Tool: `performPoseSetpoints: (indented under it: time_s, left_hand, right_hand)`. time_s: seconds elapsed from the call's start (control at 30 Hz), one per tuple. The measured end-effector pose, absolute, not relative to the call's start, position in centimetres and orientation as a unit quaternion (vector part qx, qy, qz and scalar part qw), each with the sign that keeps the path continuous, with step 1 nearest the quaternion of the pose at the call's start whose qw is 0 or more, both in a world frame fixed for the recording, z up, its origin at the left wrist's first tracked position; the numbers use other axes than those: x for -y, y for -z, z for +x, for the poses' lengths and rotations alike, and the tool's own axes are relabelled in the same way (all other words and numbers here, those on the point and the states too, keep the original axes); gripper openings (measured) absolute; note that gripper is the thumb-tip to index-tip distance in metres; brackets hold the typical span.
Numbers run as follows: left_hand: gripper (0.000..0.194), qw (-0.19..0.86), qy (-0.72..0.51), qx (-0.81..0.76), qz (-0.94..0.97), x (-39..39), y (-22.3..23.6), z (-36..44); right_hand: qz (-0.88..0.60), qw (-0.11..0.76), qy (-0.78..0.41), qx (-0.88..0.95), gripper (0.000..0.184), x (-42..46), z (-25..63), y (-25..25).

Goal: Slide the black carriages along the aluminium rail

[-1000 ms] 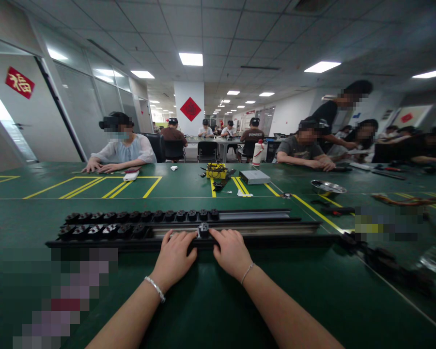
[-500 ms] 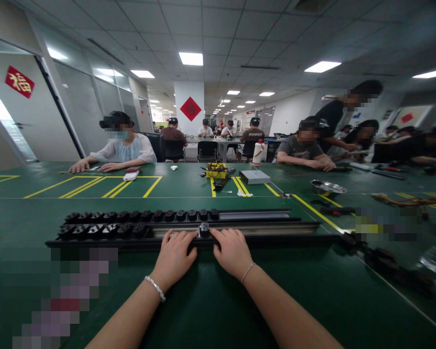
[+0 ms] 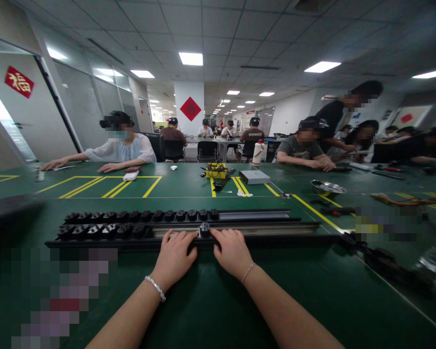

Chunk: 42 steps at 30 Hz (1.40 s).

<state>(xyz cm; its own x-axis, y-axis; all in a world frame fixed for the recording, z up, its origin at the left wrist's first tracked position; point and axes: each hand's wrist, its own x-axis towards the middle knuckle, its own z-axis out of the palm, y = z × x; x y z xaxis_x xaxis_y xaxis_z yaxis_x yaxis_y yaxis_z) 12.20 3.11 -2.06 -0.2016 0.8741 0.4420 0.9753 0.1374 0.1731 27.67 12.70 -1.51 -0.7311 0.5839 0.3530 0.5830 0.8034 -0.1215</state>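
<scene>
While my left hand [image 3: 176,253] and right hand [image 3: 232,253] lie loosely open, their index fingertips flank the small black module [image 3: 204,230], just ahead and between, neither clearly nearer; the long rail [image 3: 269,230] runs left to right beyond my thumbs.

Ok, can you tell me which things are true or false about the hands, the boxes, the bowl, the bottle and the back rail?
1. The small black piece is between the left hand and right hand. True.
2. The gray box is left of the yellow box. False: it is on the right.
3. Black pieces fill the whole back rail. False: its right part has none.
4. The white bottle has a red top. True.
5. The metal bowl is between the hands. False: it is farther right.
</scene>
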Motion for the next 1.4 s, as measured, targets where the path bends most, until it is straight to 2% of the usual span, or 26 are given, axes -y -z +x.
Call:
performPoseSetpoints:
  time_s: [0.97,1.4]
  left_hand:
    - [0.037,0.109,0.2,0.756,-0.614,-3.09,1.77,12.43]
    - [0.037,0.097,0.199,0.76,-0.611,-3.14,1.68,12.52]
  right_hand:
    - [-0.3,0.232,-0.025,0.925,0.039,-13.01,27.75,2.08]
    - [-0.304,0.221,-0.016,0.926,0.04,-12.96,27.76,1.98]
